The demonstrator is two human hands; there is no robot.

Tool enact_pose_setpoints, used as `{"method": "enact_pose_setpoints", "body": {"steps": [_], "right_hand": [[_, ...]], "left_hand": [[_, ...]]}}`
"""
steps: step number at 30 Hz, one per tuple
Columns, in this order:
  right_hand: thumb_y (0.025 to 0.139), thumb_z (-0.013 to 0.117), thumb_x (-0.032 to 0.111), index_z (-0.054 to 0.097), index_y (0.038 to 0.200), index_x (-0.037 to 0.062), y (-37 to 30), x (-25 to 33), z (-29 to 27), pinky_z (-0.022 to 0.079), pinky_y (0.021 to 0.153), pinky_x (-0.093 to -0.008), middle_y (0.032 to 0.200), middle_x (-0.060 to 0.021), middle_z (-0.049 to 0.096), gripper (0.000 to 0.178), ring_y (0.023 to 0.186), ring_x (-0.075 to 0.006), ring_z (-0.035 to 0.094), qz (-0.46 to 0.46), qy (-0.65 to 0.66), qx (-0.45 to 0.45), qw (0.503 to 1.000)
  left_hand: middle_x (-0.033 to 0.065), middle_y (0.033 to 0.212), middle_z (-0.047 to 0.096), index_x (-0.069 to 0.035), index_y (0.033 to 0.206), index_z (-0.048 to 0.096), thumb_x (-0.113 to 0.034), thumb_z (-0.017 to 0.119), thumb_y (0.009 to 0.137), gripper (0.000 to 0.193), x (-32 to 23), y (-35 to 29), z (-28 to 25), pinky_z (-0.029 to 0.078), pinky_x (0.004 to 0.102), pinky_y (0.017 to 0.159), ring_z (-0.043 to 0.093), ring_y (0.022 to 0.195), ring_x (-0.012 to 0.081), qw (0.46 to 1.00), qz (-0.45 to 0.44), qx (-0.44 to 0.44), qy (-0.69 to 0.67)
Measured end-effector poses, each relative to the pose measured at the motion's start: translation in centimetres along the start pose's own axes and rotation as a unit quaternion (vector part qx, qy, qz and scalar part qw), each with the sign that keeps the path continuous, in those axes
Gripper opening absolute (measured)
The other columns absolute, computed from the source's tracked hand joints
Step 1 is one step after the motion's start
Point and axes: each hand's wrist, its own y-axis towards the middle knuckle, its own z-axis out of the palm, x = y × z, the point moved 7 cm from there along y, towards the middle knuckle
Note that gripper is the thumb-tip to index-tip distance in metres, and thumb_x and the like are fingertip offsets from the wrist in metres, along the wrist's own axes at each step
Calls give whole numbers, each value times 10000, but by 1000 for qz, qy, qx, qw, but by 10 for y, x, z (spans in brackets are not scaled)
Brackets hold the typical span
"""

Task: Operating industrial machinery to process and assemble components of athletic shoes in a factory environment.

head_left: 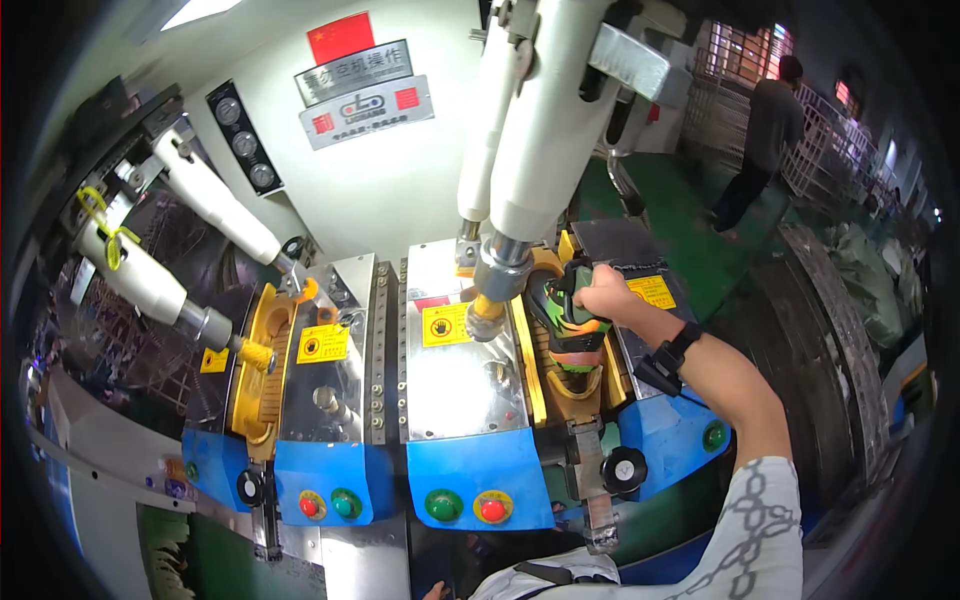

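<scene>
My right hand (pixel 604 294) reaches forward over the right-hand station of a press machine. Its fingers are closed on the upper part of a sports shoe (pixel 573 325), black with green and orange patches. The shoe sits between the yellow pads (pixel 533 372) of the station, its orange-pink end toward me. Of my left hand (pixel 436 592), only a small part shows at the lower edge, and its fingers are mostly out of the picture. A black band with a small device (pixel 662 368) is on my right wrist.
White press cylinders (pixel 545 125) hang just left of the shoe. At left, an idle-looking station has a yellow cradle (pixel 262 375) under another cylinder (pixel 140 270). Green buttons (pixel 444 505) and red buttons (pixel 492 509) line the blue front. A person (pixel 765 140) stands at back right.
</scene>
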Motion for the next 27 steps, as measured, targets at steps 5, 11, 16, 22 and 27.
{"method": "enact_pose_setpoints", "body": {"steps": [5, 11, 16, 22, 27], "right_hand": [[756, 573, 59, 400, 1086, -97, -59, 13, 35, 477, 808, -519, 972, -365, 577, 403, 934, -503, 582, -50, -30, -31, 998], [765, 540, 21, 334, 1110, -120, -55, -8, 57, 474, 850, -514, 1026, -399, 551, 426, 951, -520, 577, -52, -19, 19, 998], [760, 585, 74, 252, 1329, -135, -40, -5, 52, 440, 934, -476, 1079, -393, 538, 692, 1065, -502, 538, -43, 2, 26, 999], [753, 592, 106, 306, 1327, -103, -38, -13, 59, 443, 927, -480, 1078, -369, 562, 675, 1049, -492, 550, -65, 9, 15, 998], [753, 613, 208, 347, 1294, -80, -53, -1, 43, 469, 889, -483, 1079, -357, 571, 668, 1029, -477, 570, -20, -30, -2, 999]], "left_hand": [[257, 1217, 592, 51, 1340, 438, -178, 593, 916, 506, -4, 13, 3, 457, 383, 955, 587, 1131, 339, 999, -13, 28, -20], [240, 1181, 618, 40, 1329, 455, -177, 604, 909, 496, 2, 29, 3, 459, 383, 950, 596, 1113, 335, 998, 39, 47, -9], [217, 1173, 630, 22, 1327, 467, -208, 601, 914, 491, 22, 25, -6, 459, 390, 949, 602, 1105, 332, 998, -25, 57, 11], [224, 1119, 650, 38, 1281, 508, -190, 620, 891, 466, 6, 34, 9, 488, 387, 911, 632, 1056, 332, 998, -30, 62, 5], [235, 1134, 630, 49, 1265, 515, -196, 622, 890, 461, -20, 48, 2, 480, 389, 911, 618, 1057, 346, 994, 99, 39, -4]]}}
